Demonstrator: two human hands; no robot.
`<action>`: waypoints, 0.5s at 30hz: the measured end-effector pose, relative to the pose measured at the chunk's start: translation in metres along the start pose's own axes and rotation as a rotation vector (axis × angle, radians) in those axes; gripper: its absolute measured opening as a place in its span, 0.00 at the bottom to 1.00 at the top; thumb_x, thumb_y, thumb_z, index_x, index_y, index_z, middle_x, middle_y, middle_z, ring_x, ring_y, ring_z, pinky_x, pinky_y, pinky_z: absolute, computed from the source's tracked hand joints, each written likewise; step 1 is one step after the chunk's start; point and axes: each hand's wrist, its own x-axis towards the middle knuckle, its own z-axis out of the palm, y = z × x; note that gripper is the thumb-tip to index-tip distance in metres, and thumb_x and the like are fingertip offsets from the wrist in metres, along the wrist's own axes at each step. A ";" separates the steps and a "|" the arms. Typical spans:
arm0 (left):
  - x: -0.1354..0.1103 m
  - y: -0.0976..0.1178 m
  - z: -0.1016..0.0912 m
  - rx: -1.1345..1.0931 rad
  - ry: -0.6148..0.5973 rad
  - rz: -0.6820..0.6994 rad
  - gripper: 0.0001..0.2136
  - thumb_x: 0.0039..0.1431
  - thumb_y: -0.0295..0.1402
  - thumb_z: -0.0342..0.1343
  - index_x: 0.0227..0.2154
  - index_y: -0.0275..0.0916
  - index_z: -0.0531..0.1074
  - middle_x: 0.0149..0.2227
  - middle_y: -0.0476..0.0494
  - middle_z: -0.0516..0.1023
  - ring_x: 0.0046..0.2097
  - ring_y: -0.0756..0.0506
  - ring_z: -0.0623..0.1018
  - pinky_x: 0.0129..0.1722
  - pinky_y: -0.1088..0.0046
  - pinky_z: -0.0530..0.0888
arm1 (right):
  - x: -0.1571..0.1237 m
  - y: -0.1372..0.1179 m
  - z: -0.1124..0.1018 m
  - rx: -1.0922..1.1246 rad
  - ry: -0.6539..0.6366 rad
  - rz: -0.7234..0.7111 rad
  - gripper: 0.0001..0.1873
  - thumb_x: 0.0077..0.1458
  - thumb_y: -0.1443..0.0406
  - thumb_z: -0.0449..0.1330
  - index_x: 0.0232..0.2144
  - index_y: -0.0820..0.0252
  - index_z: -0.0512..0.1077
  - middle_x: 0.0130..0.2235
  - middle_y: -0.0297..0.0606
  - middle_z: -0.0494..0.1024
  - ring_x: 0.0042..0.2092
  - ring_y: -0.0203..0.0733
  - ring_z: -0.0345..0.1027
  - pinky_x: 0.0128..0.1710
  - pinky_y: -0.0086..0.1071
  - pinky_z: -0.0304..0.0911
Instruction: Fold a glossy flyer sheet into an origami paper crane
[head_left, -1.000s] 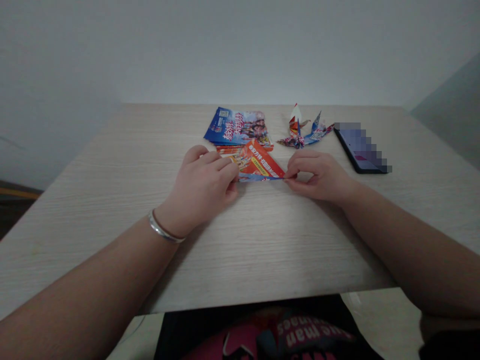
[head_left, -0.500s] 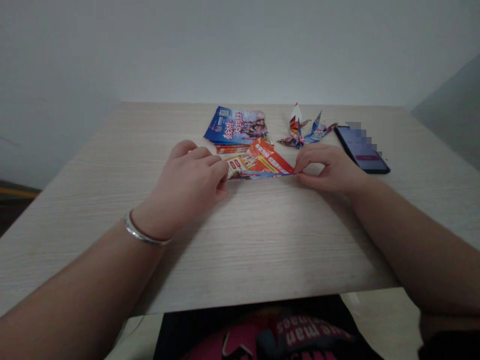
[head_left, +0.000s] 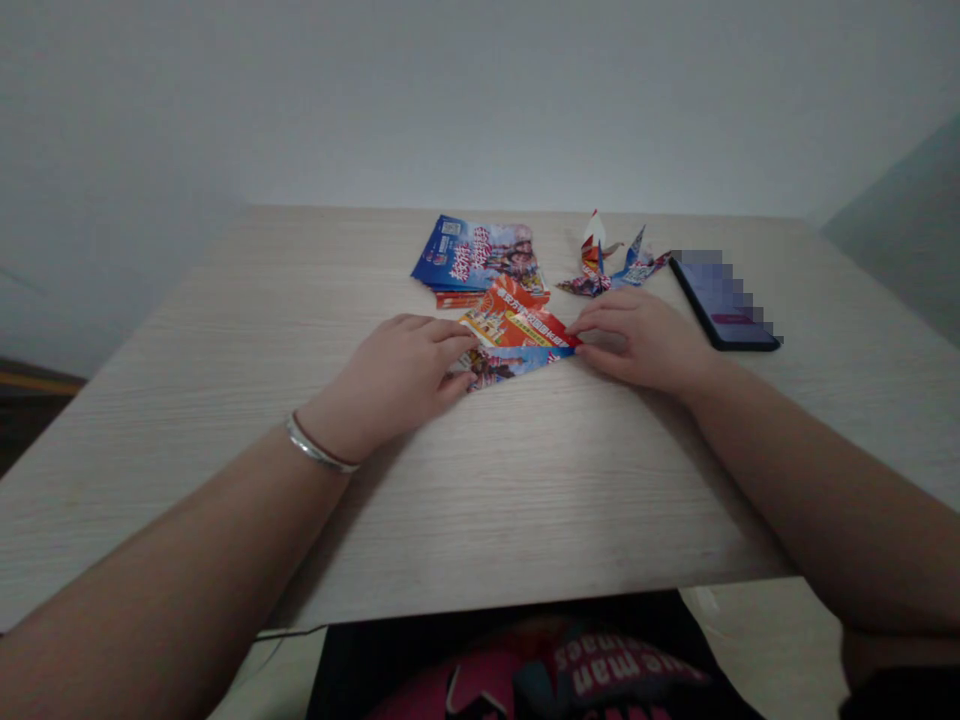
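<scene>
A printed paper flyer (head_left: 517,362), orange on its upper part and blue along a folded flap, lies on the table between my hands. My left hand (head_left: 401,375), with a silver bangle at the wrist, grips its left end between thumb and fingers. At the right corner, my right hand (head_left: 645,340) pinches the paper with its fingertips. The fingers cover both ends of the flyer. Just beyond my right hand are folded paper cranes (head_left: 626,272) in similar printed paper.
A stack of blue and red flyers (head_left: 480,255) lies behind the folded one. To the right is a phone (head_left: 724,300) with part of its screen blurred out. The pale wooden table (head_left: 480,500) ends at a wall behind and at my lap in front.
The flyer's near side has come down toward me, showing more of the blue flap. My left hand has flattened and turned slightly; my right hand has shifted a little left.
</scene>
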 end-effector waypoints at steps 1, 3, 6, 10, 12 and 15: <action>0.000 0.001 0.000 0.008 -0.002 -0.003 0.19 0.68 0.39 0.48 0.54 0.38 0.75 0.57 0.39 0.78 0.55 0.37 0.78 0.56 0.58 0.69 | 0.002 -0.006 0.002 -0.028 0.005 0.008 0.13 0.62 0.60 0.59 0.42 0.60 0.80 0.44 0.45 0.82 0.47 0.51 0.75 0.53 0.47 0.66; -0.001 0.003 -0.001 0.029 0.005 -0.018 0.18 0.68 0.40 0.47 0.53 0.41 0.76 0.56 0.40 0.79 0.53 0.37 0.78 0.54 0.57 0.69 | 0.005 -0.018 0.007 -0.083 -0.033 0.005 0.15 0.62 0.60 0.60 0.45 0.61 0.80 0.46 0.48 0.82 0.48 0.53 0.74 0.51 0.48 0.67; -0.001 0.006 -0.003 0.049 -0.002 -0.039 0.19 0.68 0.43 0.48 0.54 0.43 0.75 0.56 0.41 0.79 0.52 0.37 0.78 0.53 0.57 0.68 | 0.010 -0.030 0.015 -0.079 -0.048 -0.008 0.20 0.62 0.59 0.60 0.53 0.62 0.77 0.49 0.49 0.82 0.50 0.54 0.74 0.54 0.47 0.66; -0.001 0.009 -0.004 0.037 0.006 -0.038 0.22 0.68 0.41 0.48 0.60 0.43 0.70 0.57 0.41 0.79 0.54 0.36 0.78 0.53 0.57 0.69 | 0.014 -0.034 0.021 -0.013 -0.054 -0.012 0.21 0.62 0.62 0.60 0.57 0.59 0.74 0.54 0.47 0.80 0.54 0.52 0.72 0.57 0.47 0.65; 0.000 0.007 -0.003 0.023 0.005 -0.040 0.22 0.67 0.37 0.46 0.61 0.41 0.71 0.56 0.40 0.79 0.54 0.36 0.78 0.53 0.56 0.70 | 0.014 -0.034 0.023 0.021 -0.048 0.008 0.21 0.61 0.64 0.60 0.56 0.58 0.75 0.52 0.46 0.81 0.53 0.51 0.73 0.55 0.45 0.66; 0.001 0.004 -0.002 -0.009 -0.003 -0.033 0.22 0.65 0.32 0.45 0.59 0.40 0.72 0.55 0.40 0.80 0.53 0.36 0.78 0.53 0.57 0.71 | 0.013 -0.035 0.023 0.074 -0.015 0.027 0.19 0.60 0.67 0.60 0.54 0.58 0.76 0.49 0.46 0.81 0.50 0.49 0.73 0.51 0.42 0.68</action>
